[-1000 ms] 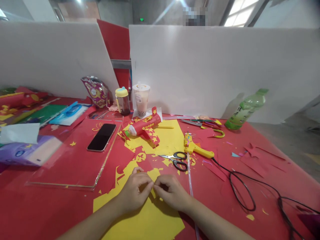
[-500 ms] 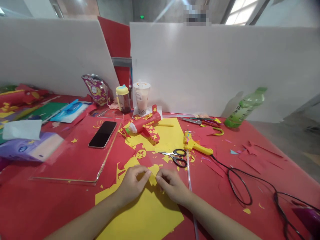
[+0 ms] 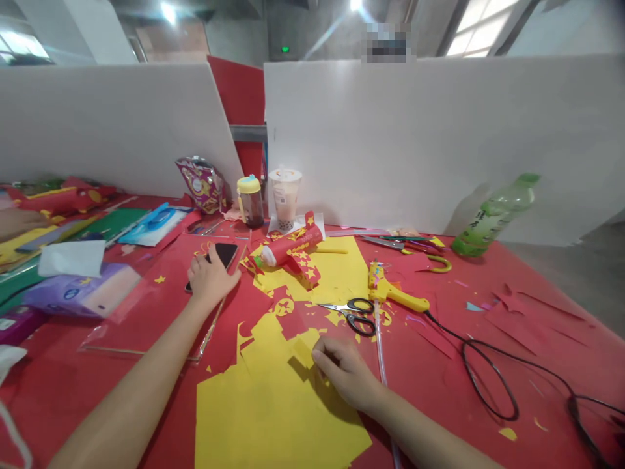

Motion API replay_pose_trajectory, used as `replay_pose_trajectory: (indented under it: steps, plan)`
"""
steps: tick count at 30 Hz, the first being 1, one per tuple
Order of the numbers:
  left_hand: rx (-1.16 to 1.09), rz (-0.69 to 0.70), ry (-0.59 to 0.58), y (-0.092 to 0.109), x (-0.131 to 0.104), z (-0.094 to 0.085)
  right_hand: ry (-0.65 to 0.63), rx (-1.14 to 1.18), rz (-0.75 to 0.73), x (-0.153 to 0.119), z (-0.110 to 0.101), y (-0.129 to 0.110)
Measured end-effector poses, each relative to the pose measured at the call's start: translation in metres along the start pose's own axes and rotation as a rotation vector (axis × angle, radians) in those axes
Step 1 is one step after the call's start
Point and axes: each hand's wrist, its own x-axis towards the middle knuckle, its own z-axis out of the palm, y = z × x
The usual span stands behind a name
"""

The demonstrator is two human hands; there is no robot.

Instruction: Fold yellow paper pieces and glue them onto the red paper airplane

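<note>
My left hand [image 3: 209, 281] lies over a black-screened smartphone [image 3: 225, 253], its fingers spread across the screen and toward the left edge. The phone rests on a red sheet in a clear sleeve. My right hand [image 3: 346, 368] pinches a small yellow paper piece [image 3: 303, 352] between thumb and fingers, above a large yellow paper sheet [image 3: 273, 417] with a cut, ragged top edge. Beyond it are black-handled scissors [image 3: 360, 315], a yellow glue gun [image 3: 400, 294] and a red paper-covered model with yellow stars [image 3: 295, 247].
A green bottle [image 3: 495, 215], a lidded drink cup [image 3: 286, 198], a yellow-lidded jar [image 3: 250, 205] and a snack bag [image 3: 201, 185] stand before white boards [image 3: 415, 137]. A black cord [image 3: 463, 365] loops at right. A purple tissue pack [image 3: 81, 290] lies left. Another person's hand [image 3: 17, 223] shows at far left.
My left hand has left the yellow paper piece and moved forward and left onto the smartphone. My right hand keeps hold of the piece. The view has shifted slightly.
</note>
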Motion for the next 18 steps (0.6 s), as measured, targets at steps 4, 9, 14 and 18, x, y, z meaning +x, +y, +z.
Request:
replay_pose_trajectory:
  steps: [4, 9, 14, 18]
  plan:
    - [0.016, -0.103, -0.077, -0.005, 0.019, 0.008, -0.003, -0.015, -0.016, 0.000, 0.000, 0.000]
    - [-0.013, -0.131, -0.059, -0.004, 0.024, 0.010, -0.003, -0.033, -0.017, 0.002, 0.000, 0.000]
    - [0.035, -0.149, -0.029, -0.003, 0.024, 0.013, -0.010, -0.051, -0.021, 0.003, 0.000, -0.001]
    - [0.035, -0.141, -0.054, -0.004, 0.026, 0.012, -0.006, -0.058, -0.022, 0.002, 0.000, -0.001]
